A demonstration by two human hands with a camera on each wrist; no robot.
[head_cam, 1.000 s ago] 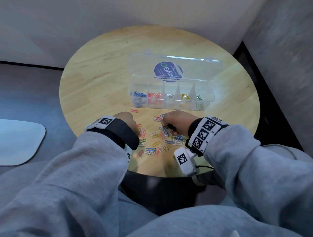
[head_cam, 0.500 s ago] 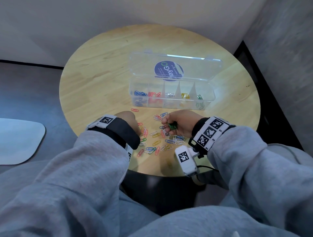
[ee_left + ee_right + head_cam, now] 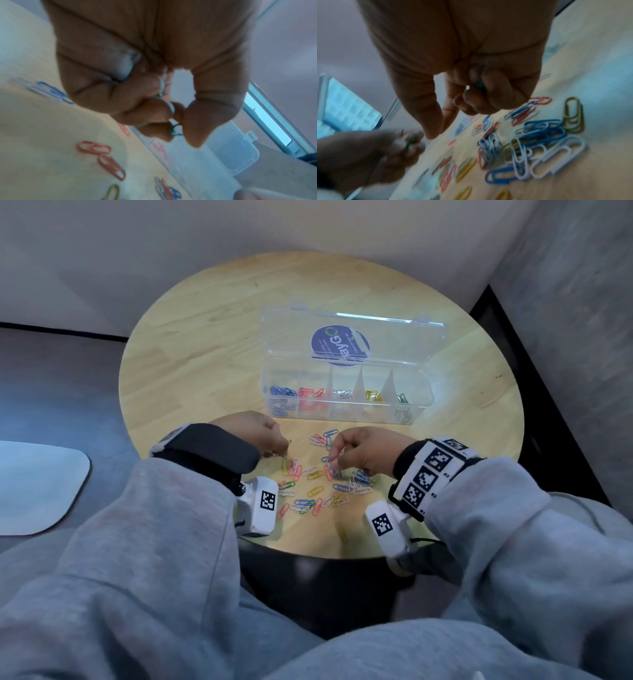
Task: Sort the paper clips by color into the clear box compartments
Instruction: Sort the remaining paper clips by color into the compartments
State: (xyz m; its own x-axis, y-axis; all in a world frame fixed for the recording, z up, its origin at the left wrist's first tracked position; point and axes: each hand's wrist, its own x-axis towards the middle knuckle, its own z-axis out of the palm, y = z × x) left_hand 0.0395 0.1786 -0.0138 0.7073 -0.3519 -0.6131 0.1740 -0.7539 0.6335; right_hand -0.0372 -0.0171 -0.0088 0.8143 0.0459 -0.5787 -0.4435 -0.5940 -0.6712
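Round wooden table [image 3: 191,364]: box [image 3: 346,402] lies crosswise; your left hand [image 3: 253,433] pinches a green clip [image 3: 175,129], right hand [image 3: 363,450] curls round another [image 3: 479,85].

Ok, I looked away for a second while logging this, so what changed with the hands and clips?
The left hand lifted off the table and now pinches a green clip. The right hand, which had raised a green clip, dipped back to the loose pile, with a green piece tucked in its curled fingers. The clear box and its sorted clips stayed put.
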